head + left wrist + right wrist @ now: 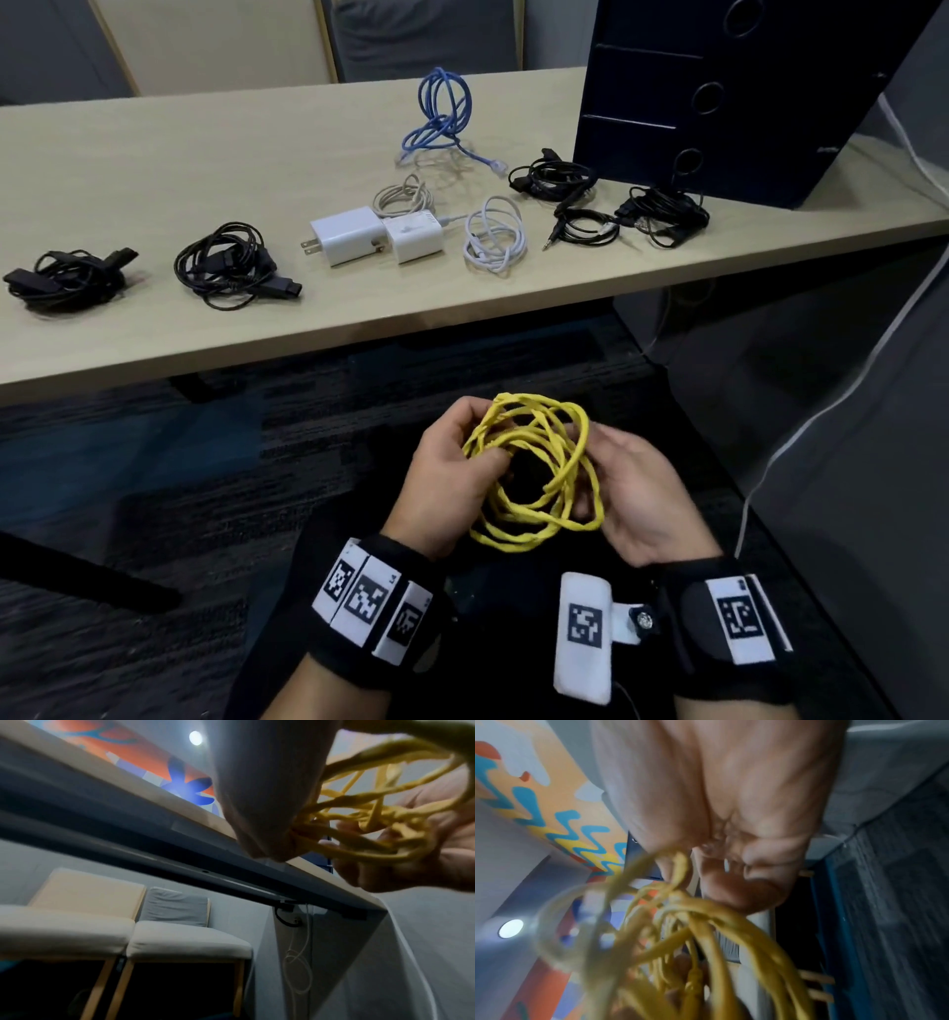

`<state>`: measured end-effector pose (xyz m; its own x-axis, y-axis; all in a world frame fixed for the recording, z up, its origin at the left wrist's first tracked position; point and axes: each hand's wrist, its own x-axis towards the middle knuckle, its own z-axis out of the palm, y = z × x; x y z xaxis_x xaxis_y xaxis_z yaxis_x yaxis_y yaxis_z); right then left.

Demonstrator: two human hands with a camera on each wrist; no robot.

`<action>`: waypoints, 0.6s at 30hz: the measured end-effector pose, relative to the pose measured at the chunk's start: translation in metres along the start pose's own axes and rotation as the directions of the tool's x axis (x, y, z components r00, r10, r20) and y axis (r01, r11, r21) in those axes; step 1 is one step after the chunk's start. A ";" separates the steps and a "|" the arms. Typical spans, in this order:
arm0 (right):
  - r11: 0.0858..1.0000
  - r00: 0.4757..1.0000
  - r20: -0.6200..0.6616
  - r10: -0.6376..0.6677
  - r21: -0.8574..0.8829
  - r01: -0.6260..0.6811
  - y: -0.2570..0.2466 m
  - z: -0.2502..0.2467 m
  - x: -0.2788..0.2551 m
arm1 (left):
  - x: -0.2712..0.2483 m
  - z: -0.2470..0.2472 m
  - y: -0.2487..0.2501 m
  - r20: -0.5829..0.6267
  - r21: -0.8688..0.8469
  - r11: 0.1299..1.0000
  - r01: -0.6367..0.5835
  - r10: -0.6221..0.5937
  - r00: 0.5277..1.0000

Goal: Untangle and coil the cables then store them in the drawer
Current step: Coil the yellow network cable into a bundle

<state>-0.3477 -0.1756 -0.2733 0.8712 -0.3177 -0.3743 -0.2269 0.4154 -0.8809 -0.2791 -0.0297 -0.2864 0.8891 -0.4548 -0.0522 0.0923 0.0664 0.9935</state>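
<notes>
Down low in front of the desk, the left hand (445, 475) and right hand (639, 496) both curl round a tangled yellow flat cable (539, 470), held between them. Further off, black, white and blue cable bundles (441, 115) lie on the pale wooden desk (154, 169), beside the dark drawer cabinet (719, 97).

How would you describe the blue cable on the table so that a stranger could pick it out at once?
Start at the dark drawer unit standing at the right end of the long table. Just left of it, near the table's far edge, the blue cable stands up in loose loops. It is the only blue one; its neighbours are black, white or beige.
</notes>
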 end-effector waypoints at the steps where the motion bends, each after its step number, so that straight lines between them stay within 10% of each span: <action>1: 0.999 0.998 0.044 0.039 0.010 -0.039 0.000 0.002 -0.003 | -0.001 0.000 -0.001 0.026 -0.005 1.000 -0.012 0.013 1.000; 7: 0.995 0.961 0.269 0.064 0.052 -0.081 -0.006 0.000 -0.012 | -0.005 -0.006 0.000 0.107 -0.036 0.998 -0.046 0.050 0.993; 18: 0.998 0.993 0.111 0.040 -0.043 -0.035 0.001 -0.005 0.000 | -0.006 0.000 -0.001 0.140 0.040 0.999 -0.007 0.002 0.990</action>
<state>-0.3504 -0.1794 -0.2751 0.9044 -0.2041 -0.3747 -0.2762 0.3895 -0.8787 -0.2846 -0.0266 -0.2870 0.8178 -0.5744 -0.0360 0.0676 0.0338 0.9971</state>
